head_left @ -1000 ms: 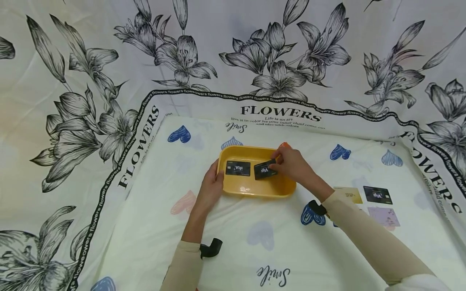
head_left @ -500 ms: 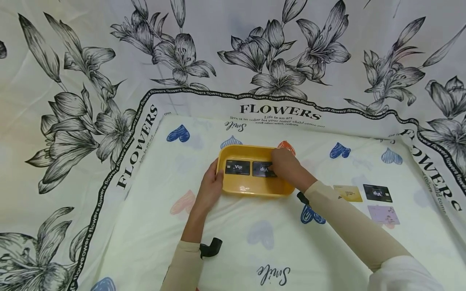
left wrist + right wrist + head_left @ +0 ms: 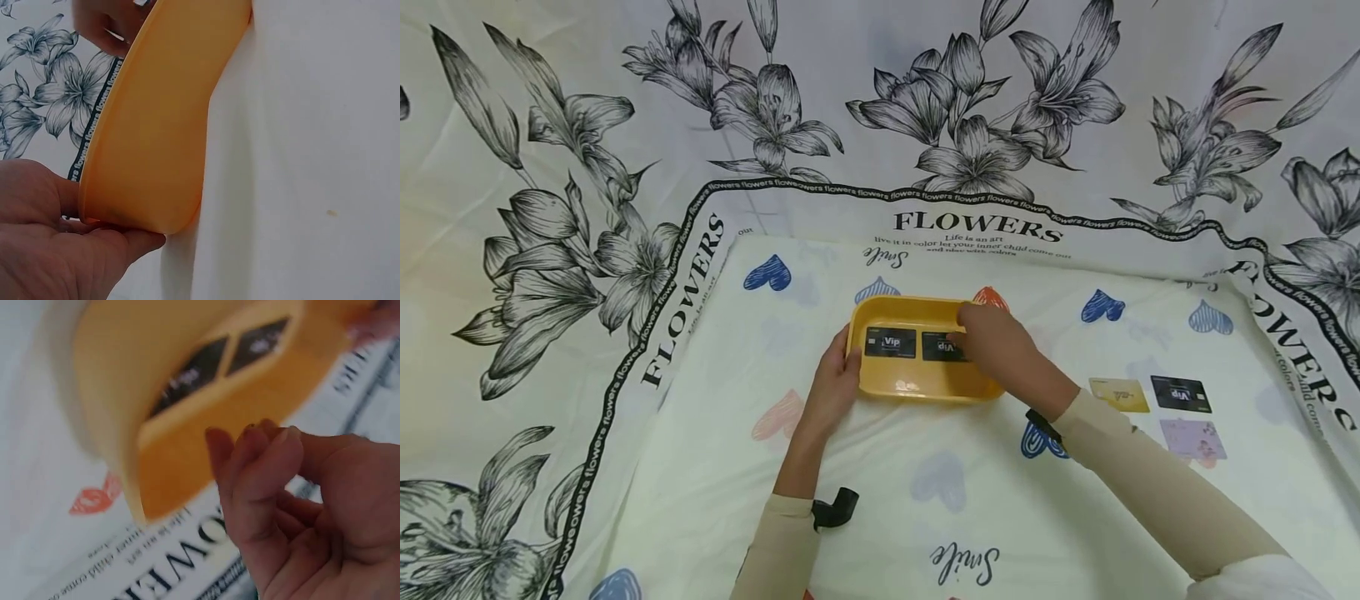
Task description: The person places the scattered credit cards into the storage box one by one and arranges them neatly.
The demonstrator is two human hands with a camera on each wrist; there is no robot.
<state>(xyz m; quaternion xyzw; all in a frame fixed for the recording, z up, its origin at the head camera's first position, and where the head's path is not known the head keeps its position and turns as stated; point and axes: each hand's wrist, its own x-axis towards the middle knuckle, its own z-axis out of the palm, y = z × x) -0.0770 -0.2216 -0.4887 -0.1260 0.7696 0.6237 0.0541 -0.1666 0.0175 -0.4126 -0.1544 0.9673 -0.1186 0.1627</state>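
My left hand grips the left end of a yellow plastic tray; the left wrist view shows the fingers and thumb at that end of the tray's wall. Two black "Vip" cards lie side by side inside: the left card shows whole, and the right card is partly covered by my right hand. In the right wrist view, the right hand has loosely bent fingers and no card between them; both cards stand apart from it.
On the white heart-print cloth, to the right of the tray, lie a gold card, another black card and a lilac card. A flower-print sheet borders the cloth.
A second ago my right hand held the right-hand black card at a tilt; now that card lies flat beside the other, released. My left hand stays on the tray.
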